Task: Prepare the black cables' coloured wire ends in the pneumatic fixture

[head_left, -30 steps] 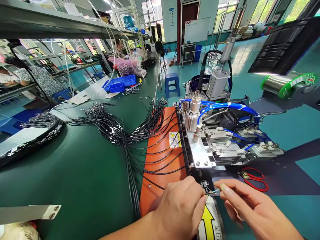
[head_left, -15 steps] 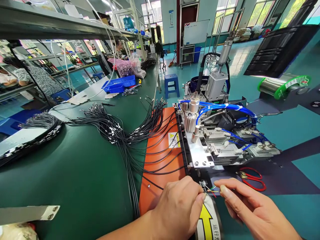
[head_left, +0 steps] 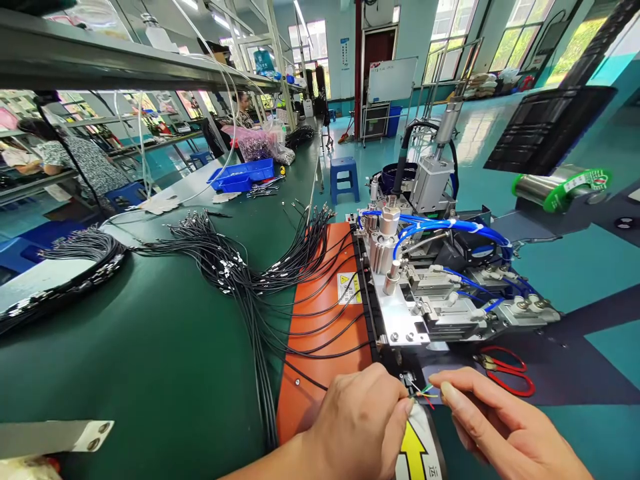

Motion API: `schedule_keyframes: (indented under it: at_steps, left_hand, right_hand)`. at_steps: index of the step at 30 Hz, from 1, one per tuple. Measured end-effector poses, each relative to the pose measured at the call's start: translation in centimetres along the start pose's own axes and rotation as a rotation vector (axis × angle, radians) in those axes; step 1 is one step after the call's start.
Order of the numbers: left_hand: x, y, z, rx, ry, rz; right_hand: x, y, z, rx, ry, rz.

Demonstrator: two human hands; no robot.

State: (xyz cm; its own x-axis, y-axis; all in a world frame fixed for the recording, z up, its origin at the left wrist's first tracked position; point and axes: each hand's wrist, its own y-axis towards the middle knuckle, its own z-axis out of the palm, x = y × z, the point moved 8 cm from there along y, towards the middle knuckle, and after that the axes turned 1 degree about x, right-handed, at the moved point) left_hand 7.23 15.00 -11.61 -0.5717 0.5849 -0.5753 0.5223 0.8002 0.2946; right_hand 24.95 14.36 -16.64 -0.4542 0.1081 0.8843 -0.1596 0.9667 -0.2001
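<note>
My left hand [head_left: 357, 423] is closed, with thumb and forefinger pinching the end of a black cable [head_left: 313, 383]. Thin coloured wires [head_left: 426, 395], among them green, yellow, red and white, fan out from that end. Close on the right, my right hand [head_left: 493, 417] has its thumb and forefinger drawn together at the tip of the green wire; the contact itself is partly hidden. Just beyond the fingers is the near end of a machine [head_left: 400, 320] with metal cylinders and blue air tubes. Under the left hand lies a white label with a yellow arrow [head_left: 414, 453].
Black cables [head_left: 240, 273] lie bundled across the green bench [head_left: 200, 373] and over an orange cover [head_left: 320, 320]. Red-handled cutters [head_left: 507, 370] lie right of the machine, with a solder wire spool [head_left: 560, 187] behind. Blue bins [head_left: 243, 175] stand farther back. Other people sit at left.
The view has tilted up slightly, so everything sits a little lower. The coloured wires appear slightly more spread; both hands keep nearly the same pose.
</note>
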Motion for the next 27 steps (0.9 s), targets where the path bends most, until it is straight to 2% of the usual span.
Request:
schedule_keyframes:
  at_steps: [9,20,27]
  left_hand:
    - [-0.3,0.0,-0.2,0.000,-0.007,-0.002]
    - [-0.3,0.1,-0.3,-0.005,-0.007,0.001]
    - [-0.2,0.1,-0.3,-0.007,-0.018,-0.013]
  right_hand:
    - [1.1,-0.2,-0.2,-0.046,-0.023,-0.030]
    - [-0.1,-0.7,0.4,0.021,0.079,0.015]
    - [-0.4,-0.7,0.2,-0.037,0.012,-0.008]
